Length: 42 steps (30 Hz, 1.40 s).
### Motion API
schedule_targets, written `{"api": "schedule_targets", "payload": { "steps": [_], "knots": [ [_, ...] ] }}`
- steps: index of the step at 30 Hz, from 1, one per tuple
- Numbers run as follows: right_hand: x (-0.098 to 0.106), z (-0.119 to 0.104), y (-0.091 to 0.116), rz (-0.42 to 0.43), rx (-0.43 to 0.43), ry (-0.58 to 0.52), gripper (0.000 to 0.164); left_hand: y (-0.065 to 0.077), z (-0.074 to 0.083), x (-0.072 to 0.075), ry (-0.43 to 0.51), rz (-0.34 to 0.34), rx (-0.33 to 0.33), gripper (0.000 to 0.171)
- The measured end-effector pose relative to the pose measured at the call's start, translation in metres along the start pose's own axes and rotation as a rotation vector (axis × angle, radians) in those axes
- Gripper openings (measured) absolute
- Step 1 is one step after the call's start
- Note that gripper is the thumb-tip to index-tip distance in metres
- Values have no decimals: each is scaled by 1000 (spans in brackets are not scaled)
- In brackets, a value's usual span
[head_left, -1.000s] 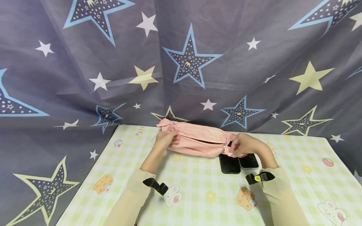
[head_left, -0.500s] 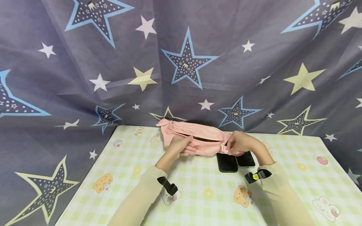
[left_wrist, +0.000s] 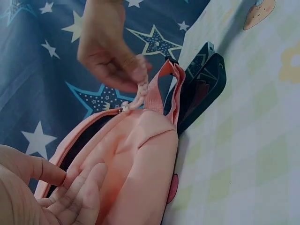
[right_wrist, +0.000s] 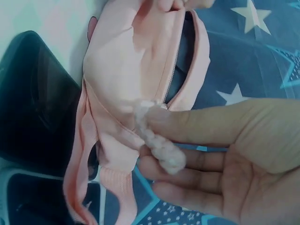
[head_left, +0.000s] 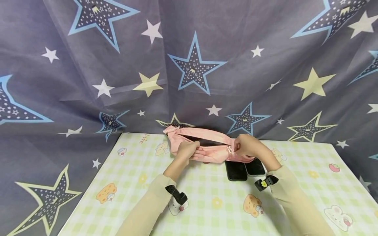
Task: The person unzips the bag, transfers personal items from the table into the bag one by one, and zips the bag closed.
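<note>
A pink waist bag [head_left: 214,155] lies along the back of the table, its long zipper gaping over a dark inside. At the near edge of this opening my left hand [head_left: 187,150] pinches the fabric between thumb and fingers, as the left wrist view shows beside the zipper teeth. My right hand [head_left: 248,145] is at the bag's right end. In the right wrist view its thumb and fingers hold a pale braided zipper pull [right_wrist: 164,154]. The pink strap [right_wrist: 119,192] hangs from that end of the bag.
Two dark phones lie side by side just in front of the bag's right end: a black phone [head_left: 236,171] and a light-edged phone [head_left: 255,167]. A checked cloth [head_left: 206,209] covers the table. Behind it hangs a grey star-patterned curtain [head_left: 183,105].
My left hand has moved right along the bag's near edge from its left end. The opening now gapes wider. My right hand stays at the right end.
</note>
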State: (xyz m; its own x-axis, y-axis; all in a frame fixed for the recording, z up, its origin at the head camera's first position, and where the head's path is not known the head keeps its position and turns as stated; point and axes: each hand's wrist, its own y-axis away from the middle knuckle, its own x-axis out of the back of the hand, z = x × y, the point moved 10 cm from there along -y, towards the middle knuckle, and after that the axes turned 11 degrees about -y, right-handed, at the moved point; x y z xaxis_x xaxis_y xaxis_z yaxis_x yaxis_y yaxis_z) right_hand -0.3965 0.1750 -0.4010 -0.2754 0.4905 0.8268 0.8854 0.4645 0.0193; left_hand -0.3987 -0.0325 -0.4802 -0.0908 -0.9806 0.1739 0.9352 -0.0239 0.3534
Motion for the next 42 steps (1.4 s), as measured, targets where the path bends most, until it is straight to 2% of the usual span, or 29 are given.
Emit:
{"api": "schedule_targets", "payload": {
  "steps": [3,5,7,10,14,18,22,25,29,34,37,42],
  "knots": [
    [10,-11,-10,117,-3,46,5,2,2,2,4,11,-16,23],
    [14,-24,-19,186,31,46,18,4,3,4,-4,26,-22,23],
    [13,-41,-29,221,101,30,30,5,4,6,-7,49,-34,23],
    [5,-58,-45,217,187,51,37,5,5,9,-12,84,-48,25],
    [-5,-63,-64,179,225,75,30,5,6,13,9,138,-69,25],
    [-6,-62,-76,156,217,9,12,7,9,24,-30,281,-97,18],
    [1,-66,-81,169,220,-81,5,6,12,32,57,380,-117,16],
    [8,-71,-83,176,213,-162,7,4,16,36,188,388,-116,15],
    [13,-74,-83,151,132,-312,9,7,30,47,251,398,-121,16],
    [12,-71,-79,131,-44,-503,14,14,54,62,287,376,-151,20],
    [8,-67,-72,149,-156,-601,18,19,69,69,222,332,-173,19],
    [-2,-55,-56,198,-319,-765,23,20,82,76,69,184,-142,14]
  ]
}}
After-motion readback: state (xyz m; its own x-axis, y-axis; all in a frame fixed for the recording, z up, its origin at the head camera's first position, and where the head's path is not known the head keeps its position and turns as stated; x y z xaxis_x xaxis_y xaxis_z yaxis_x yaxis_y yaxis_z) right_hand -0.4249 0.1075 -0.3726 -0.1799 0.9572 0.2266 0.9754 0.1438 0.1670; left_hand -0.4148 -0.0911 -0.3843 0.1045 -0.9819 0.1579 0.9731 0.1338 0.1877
